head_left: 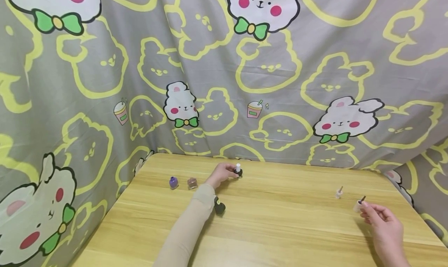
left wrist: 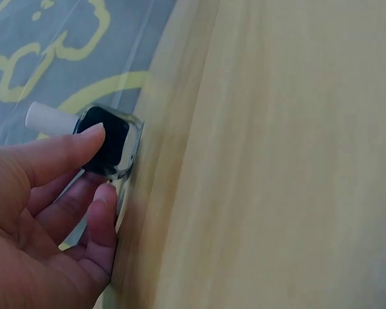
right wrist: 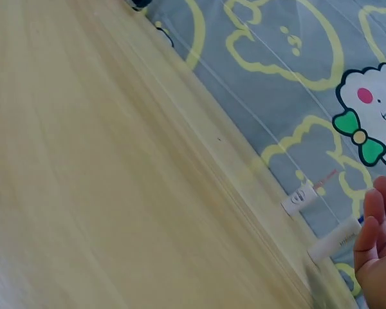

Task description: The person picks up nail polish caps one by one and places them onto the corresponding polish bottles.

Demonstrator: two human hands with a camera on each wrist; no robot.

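My left hand (head_left: pixel 223 173) pinches a dark nail polish bottle (left wrist: pixel 110 140) with a white cap (left wrist: pixel 50 118) near the table's far edge. Its thumb presses the glass side in the left wrist view. On the right, my right hand (head_left: pixel 386 226) has thumb and fingertips at a white nail polish cap (right wrist: pixel 334 241), whose dark brush (head_left: pixel 363 199) points up. Beside it a second white cap (head_left: pixel 338 194) stands with its brownish brush upward. To the left are an uncapped purple nail polish bottle (head_left: pixel 173 183) and a brownish-pink one (head_left: pixel 192 183).
A small black object (head_left: pixel 219 207) shows beside the left sleeve (head_left: pixel 190 224). The wooden table (head_left: pixel 280 228) meets a grey cartoon-print curtain (head_left: pixel 217 72) at its back and left.
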